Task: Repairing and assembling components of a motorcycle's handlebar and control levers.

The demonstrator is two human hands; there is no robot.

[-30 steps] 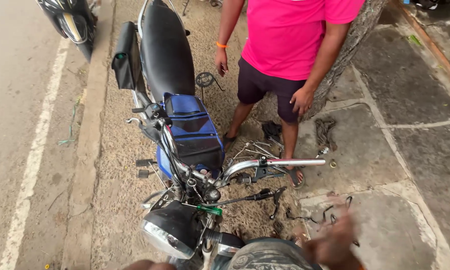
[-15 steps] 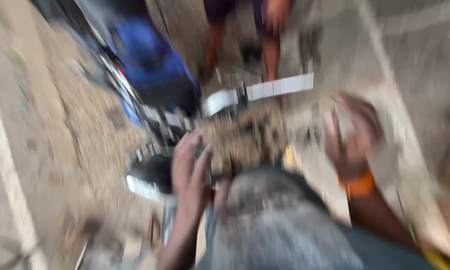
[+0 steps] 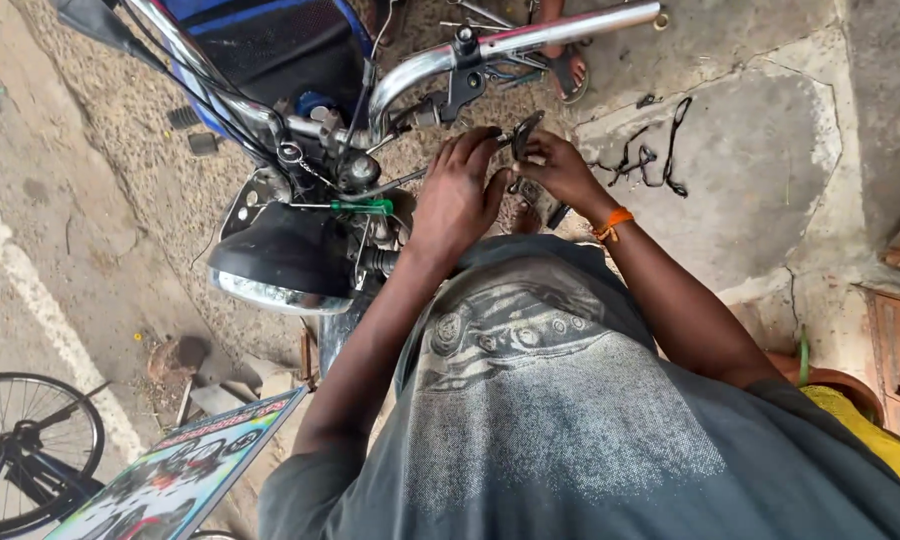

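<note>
Both hands meet over a small dark metal lever part [image 3: 522,135], just below the chrome handlebar [image 3: 530,38] of a blue-tanked motorcycle [image 3: 260,40]. The left hand [image 3: 457,195] lies knuckles-up with its fingers pressed together and curled forward, the fingertips touching the part's near end. The right hand [image 3: 560,168], with an orange band at the wrist, pinches the same part between thumb and forefinger; how firmly is hard to tell, since the left hand hides part of the grip. The black clamp [image 3: 465,82] on the handlebar sits just beyond the fingertips. To the left of the left-hand fingers a green-handled screwdriver [image 3: 362,207] rests across the top of the rounded black headlamp [image 3: 285,260]. To the right of the right-hand fingers, loose black straps [image 3: 660,150] lie on the cracked concrete. No box, tray or other container shows near the hands.

Half a second ago the view was heavily blurred, with the hands well apart, the right one raised off to the side; now they are together at the part and the picture is sharp.
</note>
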